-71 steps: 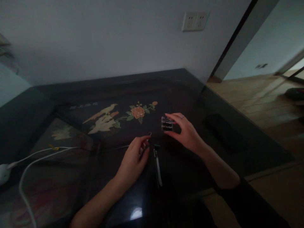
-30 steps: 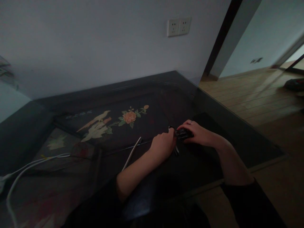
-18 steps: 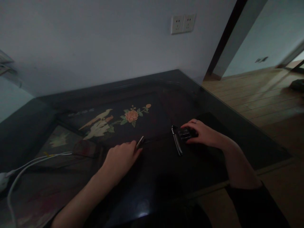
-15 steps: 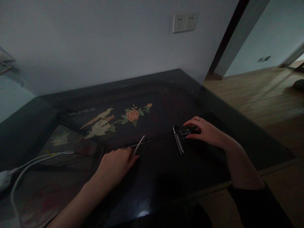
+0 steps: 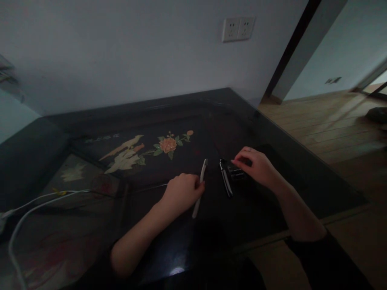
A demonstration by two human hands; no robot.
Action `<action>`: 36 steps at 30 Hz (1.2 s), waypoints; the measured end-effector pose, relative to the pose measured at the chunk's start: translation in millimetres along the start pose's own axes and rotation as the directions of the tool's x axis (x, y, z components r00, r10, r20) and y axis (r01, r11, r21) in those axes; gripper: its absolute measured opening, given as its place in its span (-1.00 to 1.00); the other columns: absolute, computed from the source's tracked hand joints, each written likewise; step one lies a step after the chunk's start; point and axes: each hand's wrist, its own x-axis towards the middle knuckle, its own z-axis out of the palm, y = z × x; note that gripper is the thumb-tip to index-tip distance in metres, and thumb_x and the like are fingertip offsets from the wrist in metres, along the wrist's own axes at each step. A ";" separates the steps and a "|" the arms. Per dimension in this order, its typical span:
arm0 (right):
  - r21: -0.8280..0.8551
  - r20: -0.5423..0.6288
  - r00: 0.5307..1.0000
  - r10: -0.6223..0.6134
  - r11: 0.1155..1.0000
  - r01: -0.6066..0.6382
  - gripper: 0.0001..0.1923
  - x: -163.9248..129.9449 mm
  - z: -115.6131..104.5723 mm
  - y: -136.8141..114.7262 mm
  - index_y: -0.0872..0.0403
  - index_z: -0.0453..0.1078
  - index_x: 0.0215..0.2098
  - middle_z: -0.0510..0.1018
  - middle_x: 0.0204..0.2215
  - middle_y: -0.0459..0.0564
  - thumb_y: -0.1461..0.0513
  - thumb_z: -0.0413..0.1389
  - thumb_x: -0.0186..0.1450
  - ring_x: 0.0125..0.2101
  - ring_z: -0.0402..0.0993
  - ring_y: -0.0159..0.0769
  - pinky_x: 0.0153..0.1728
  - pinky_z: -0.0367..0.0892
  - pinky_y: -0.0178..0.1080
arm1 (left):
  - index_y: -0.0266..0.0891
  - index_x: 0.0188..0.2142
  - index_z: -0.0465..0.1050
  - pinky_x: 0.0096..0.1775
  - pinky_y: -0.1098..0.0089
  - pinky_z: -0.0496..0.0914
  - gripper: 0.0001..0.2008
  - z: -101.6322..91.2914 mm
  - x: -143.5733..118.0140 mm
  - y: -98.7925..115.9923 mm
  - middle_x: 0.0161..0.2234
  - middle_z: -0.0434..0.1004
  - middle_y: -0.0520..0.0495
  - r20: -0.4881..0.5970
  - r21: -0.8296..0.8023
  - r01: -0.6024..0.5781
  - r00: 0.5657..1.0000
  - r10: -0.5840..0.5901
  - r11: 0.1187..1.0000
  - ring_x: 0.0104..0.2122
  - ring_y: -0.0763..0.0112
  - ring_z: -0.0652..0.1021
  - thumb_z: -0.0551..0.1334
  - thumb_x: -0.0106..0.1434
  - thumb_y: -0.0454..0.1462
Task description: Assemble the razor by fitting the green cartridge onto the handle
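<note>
My left hand (image 5: 181, 193) grips a slim white stick-like tool (image 5: 200, 188), holding it at its middle just above the dark glass table (image 5: 187, 237). The tool's tip points away from me toward a black pen-like tool (image 5: 225, 183) lying flat on the glass. My right hand (image 5: 255, 167) rests its fingertips on a small dark box (image 5: 236, 173) directly right of the black tool. The box's contents are too dark to make out.
A flower-and-bird inlay (image 5: 142, 150) lies under the glass beyond my hands. A white cable (image 5: 33, 207) loops at the left. A wall with a double socket (image 5: 238, 29) stands behind. The table's right edge (image 5: 302, 145) drops to a wooden floor (image 5: 338, 129).
My left hand went left, picked up the white tool and carried it back right beside the black tool. My right hand set the small box down and stays on it.
</note>
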 end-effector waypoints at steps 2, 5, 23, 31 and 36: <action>-0.008 -0.003 1.000 0.006 1.000 -0.006 -0.81 0.1 -0.2 1.3 0.07 0.39 -0.44 0.43 -0.42 -0.01 0.20 0.10 0.33 -0.39 0.39 -0.23 -0.34 0.29 -0.20 | -0.17 -0.30 0.56 -0.31 0.32 0.44 -0.62 3.6 12.4 13.3 -0.31 0.65 -0.14 -0.024 -0.014 -0.010 1.000 0.010 1.000 -0.27 0.15 0.64 0.00 0.35 -0.10; -0.034 -0.001 1.000 0.013 0.999 -0.013 -0.81 0.1 -0.3 1.3 0.07 0.39 -0.43 0.44 -0.42 -0.02 0.20 0.10 0.34 -0.38 0.40 -0.24 -0.35 0.29 -0.21 | -0.21 -0.28 0.57 -0.25 0.27 0.45 -0.60 10.7 24.4 26.9 -0.28 0.65 -0.20 -0.052 -0.016 -0.017 0.998 0.017 1.000 -0.24 0.10 0.64 0.00 0.36 -0.11; -0.451 0.164 0.986 0.008 0.890 0.068 -0.82 -6.3 31.0 -41.4 0.08 0.46 -0.36 0.48 -0.29 0.10 0.20 0.08 0.34 -0.22 0.32 -0.08 -0.17 0.04 -0.07 | -0.28 -0.25 0.57 -0.26 0.21 0.49 -0.59 17.3 28.0 43.8 -0.30 0.64 -0.27 -0.040 -0.062 -0.062 0.997 0.060 0.996 -0.28 0.06 0.65 -0.03 0.37 -0.17; -0.448 0.152 0.988 0.015 0.892 0.056 -0.81 -5.6 31.4 -37.5 0.07 0.42 -0.45 0.48 -0.32 0.05 0.20 0.12 0.31 -0.24 0.32 -0.12 -0.18 0.04 -0.10 | -0.23 -0.33 0.55 -0.27 0.26 0.47 -0.63 19.7 27.9 32.9 -0.37 0.62 -0.18 -0.082 -0.116 -0.162 0.985 0.154 0.980 -0.31 0.13 0.64 0.02 0.38 -0.14; -0.426 0.142 0.990 0.023 0.904 0.040 -0.79 -5.3 31.7 -33.6 0.06 0.39 -0.47 0.46 -0.36 0.02 0.16 0.16 0.30 -0.25 0.34 -0.13 -0.19 0.06 -0.11 | -0.18 -0.11 0.44 -0.15 0.31 0.46 -0.79 14.5 20.1 6.9 -0.16 0.56 -0.10 -0.190 -0.186 -0.343 0.932 0.309 0.921 -0.18 0.27 0.58 0.08 0.37 -0.22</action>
